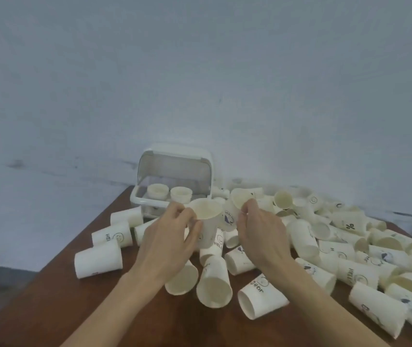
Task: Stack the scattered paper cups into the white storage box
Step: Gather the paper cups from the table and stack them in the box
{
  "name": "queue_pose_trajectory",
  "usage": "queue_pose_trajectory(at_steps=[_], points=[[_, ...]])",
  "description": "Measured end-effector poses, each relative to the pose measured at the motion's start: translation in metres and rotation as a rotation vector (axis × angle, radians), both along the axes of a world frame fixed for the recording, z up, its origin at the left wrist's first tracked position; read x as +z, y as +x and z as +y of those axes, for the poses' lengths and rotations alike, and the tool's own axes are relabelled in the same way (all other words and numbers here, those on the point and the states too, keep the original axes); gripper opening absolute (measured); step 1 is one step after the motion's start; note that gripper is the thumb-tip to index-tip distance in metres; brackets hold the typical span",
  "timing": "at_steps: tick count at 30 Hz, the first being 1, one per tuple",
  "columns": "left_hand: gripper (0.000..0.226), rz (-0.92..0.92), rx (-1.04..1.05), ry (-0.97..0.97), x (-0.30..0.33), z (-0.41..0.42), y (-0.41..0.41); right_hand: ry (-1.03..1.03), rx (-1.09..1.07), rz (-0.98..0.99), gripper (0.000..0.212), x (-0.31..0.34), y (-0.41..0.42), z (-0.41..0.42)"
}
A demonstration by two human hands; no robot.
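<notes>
My left hand (168,236) grips an upright white paper cup (206,219) by its side, above the table. My right hand (260,229) pinches the rim of a second cup (232,211), tilted with its mouth toward me, just right of the first. Behind both stands the white storage box (175,181) with its clear lid raised; two cup stacks (168,192) show inside it. Several loose paper cups (215,284) lie on their sides across the brown table (49,296), most of them to the right.
The table's left edge runs diagonally from the box toward the lower left, with floor beyond. A pale wall rises right behind the box. A dense pile of cups (350,246) fills the right half of the table up to its far edge.
</notes>
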State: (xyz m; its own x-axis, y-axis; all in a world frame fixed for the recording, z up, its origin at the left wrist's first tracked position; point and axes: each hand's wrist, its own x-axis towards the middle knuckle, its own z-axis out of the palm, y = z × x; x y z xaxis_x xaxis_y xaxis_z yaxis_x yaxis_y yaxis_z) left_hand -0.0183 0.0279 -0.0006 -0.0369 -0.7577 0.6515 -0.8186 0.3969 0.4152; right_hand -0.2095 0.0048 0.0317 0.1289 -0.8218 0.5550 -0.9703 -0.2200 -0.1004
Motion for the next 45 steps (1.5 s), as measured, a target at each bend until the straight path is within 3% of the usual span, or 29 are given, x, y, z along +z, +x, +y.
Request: queue_pose_trajectory(at_steps=[14, 26, 45], points=[[0.021, 0.029, 0.174, 0.053, 0.012, -0.063, 0.071, 0.002, 0.121, -0.050, 0.017, 0.006, 0.088, -0.115], [0.022, 0.112, 0.275, 0.109, -0.005, -0.112, 0.101, 0.054, 0.052, 0.001, 0.008, -0.007, 0.126, -0.193], [0.026, -0.045, 0.335, 0.051, 0.003, -0.154, 0.120, 0.317, 0.067, 0.091, 0.022, -0.058, 0.134, -0.213]])
